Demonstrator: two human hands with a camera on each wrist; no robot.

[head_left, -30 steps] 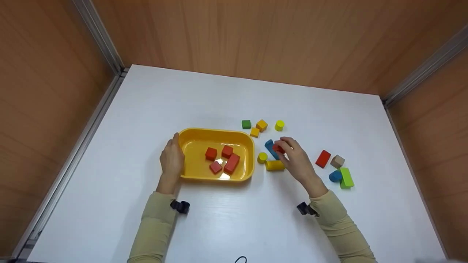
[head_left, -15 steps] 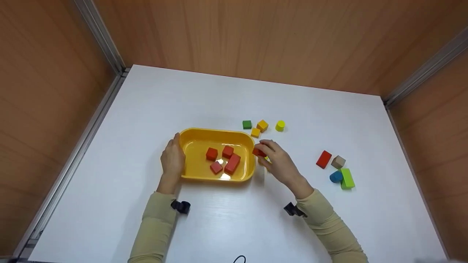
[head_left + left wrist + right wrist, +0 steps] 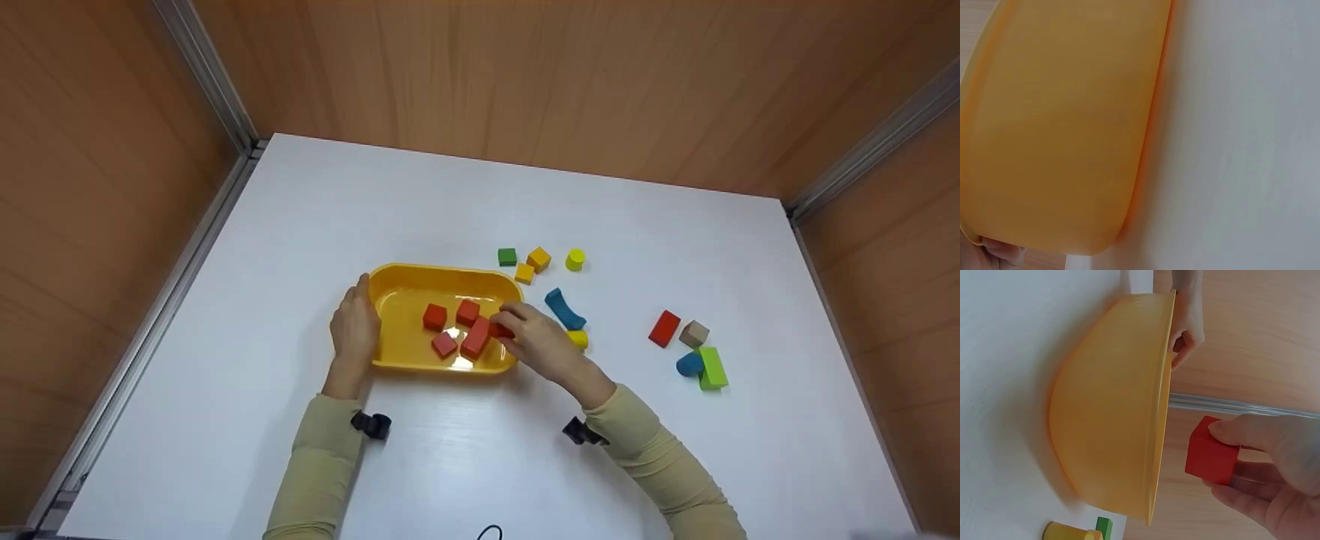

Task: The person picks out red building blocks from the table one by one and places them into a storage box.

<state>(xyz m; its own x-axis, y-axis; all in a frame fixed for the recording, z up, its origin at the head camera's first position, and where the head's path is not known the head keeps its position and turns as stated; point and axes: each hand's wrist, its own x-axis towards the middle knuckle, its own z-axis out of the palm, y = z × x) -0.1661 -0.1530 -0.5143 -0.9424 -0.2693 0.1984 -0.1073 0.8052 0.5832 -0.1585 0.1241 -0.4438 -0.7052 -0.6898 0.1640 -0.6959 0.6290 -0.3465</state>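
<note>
A yellow plastic tub [image 3: 442,277] stands on the white table, with several red blocks inside, among them a long red block [image 3: 475,337] and a red cube [image 3: 434,316]. My left hand [image 3: 355,326] grips the tub's left end, its fingers at the rim. Over the tub's right end, my right hand [image 3: 541,341] pinches another red cube [image 3: 1210,453] between thumb and fingers. In the right wrist view that cube is above rim height. The left wrist view is mostly filled by the tub's outer wall [image 3: 1061,140].
Right of the tub lie a blue curved block [image 3: 564,309] and a yellow cylinder [image 3: 577,339]. Behind are a green block [image 3: 507,256], orange cubes [image 3: 538,259] and a small yellow cylinder [image 3: 574,259]. Farther right sit a red block [image 3: 664,328] and a lime block [image 3: 712,367].
My right hand has carried the red cube leftward from beside the blue curved block to over the tub's right end. The left hand and the tub have stayed in place.
</note>
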